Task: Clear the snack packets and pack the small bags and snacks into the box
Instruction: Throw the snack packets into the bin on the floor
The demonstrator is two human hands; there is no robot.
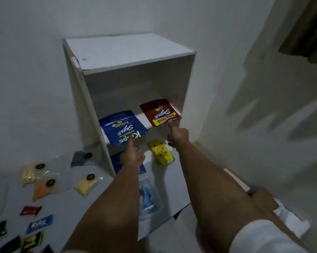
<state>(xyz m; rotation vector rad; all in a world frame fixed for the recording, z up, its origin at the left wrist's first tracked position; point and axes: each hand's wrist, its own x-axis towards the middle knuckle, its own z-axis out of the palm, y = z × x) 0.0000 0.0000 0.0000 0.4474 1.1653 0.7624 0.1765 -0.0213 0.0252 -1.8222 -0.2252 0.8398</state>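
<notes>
A blue snack packet (121, 125) and a red snack packet (157, 112) lie flat on the middle shelf of a white shelf unit (128, 50). My left hand (132, 156) pinches the blue packet's front edge, thumb on top. My right hand (177, 136) grips the red packet's near corner the same way. Below them lie a yellow packet (161, 153) and another blue packet (115, 161), partly hidden by my left hand. A brown cardboard box (263, 199) shows at the lower right, mostly hidden by my right arm.
On the white surface to the left lie several small clear bags: pale yellow (29, 174), orange (42, 189), grey (78, 157). Small wrapped snacks, red (31, 210) and blue (39, 224), lie nearer. A clear bag with blue contents (148, 198) sits between my arms. White walls close in on both sides.
</notes>
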